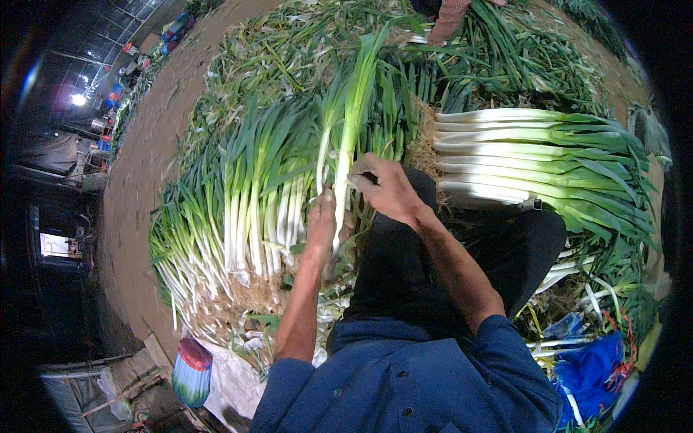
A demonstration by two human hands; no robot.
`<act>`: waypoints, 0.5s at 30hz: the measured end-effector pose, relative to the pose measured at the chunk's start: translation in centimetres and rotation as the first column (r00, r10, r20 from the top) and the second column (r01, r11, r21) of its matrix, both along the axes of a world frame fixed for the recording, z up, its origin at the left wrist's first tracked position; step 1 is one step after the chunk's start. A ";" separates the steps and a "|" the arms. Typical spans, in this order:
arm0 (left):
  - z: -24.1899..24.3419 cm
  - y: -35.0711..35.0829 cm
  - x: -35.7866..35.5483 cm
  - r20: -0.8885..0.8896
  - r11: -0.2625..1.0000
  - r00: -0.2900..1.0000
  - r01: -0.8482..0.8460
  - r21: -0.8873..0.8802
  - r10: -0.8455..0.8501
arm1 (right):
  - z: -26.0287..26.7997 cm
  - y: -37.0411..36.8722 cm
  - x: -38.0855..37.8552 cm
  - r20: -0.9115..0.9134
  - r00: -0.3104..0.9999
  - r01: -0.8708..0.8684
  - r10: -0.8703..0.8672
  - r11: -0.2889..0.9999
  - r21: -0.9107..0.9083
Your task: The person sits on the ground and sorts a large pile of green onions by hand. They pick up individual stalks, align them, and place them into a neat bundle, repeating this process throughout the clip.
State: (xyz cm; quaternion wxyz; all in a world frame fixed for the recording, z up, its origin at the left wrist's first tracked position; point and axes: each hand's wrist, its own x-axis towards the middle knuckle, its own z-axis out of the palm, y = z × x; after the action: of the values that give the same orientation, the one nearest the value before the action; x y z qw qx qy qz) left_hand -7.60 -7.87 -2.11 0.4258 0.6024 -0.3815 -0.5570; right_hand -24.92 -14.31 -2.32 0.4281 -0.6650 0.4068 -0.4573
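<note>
A large leek (346, 146) stands nearly upright before me, white stem down and green leaves pointing away. My left hand (322, 219) grips its lower white stem. Thumb and forefinger of my right hand (391, 189) pinch together at the stem's right edge, higher up; any thin layer between them is too small to make out. Just left of it is a thinner leek (323, 154). Beyond my left hand, a row of untrimmed leeks (254, 216) lies with brown roots (254, 295) towards me.
To the right, thick leeks (492, 146) lie side by side, roots facing left, above my bent knee (520, 233). Loose leaves (281, 59) cover the ground ahead, where another person's arm (448, 19) reaches in. Blue netting (587, 373) lies low right; a blue-and-red bundle (192, 373) stands low left.
</note>
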 end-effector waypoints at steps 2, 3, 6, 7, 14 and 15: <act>-0.3 0.2 0.0 0.017 1.000 1.000 -0.004 0.017 0.004 | 0.1 -0.6 -0.4 0.015 1.000 0.024 -0.025 0.999 0.045; -0.5 0.2 -0.1 0.024 1.000 1.000 -0.003 0.019 0.003 | 0.2 -0.9 -0.4 0.011 0.997 0.073 -0.072 0.996 -0.058; -0.7 0.1 -0.5 -0.003 0.999 1.000 0.028 0.026 -0.028 | 0.5 -2.1 0.4 -0.009 0.993 0.113 -0.117 0.977 -0.179; -0.7 0.1 -0.5 -0.032 0.998 0.998 0.057 0.039 -0.055 | 0.6 -2.2 0.5 -0.060 0.995 0.073 -0.080 0.990 -0.118; 0.1 0.7 0.5 -0.149 0.993 0.987 0.067 0.097 -0.052 | 0.4 0.0 -0.8 -0.059 0.991 -0.122 0.120 0.992 -0.032; 0.2 0.7 0.5 -0.174 0.991 0.984 0.070 0.117 -0.049 | 0.4 0.5 -0.9 -0.045 0.987 -0.157 0.155 0.987 -0.029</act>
State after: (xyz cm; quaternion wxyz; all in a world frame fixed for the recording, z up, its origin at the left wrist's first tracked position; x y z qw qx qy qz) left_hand -7.09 -7.19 -1.89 0.4022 0.5659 -0.3264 -0.6414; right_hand -25.80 -13.77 -1.91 0.4432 -0.7110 0.3551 -0.4146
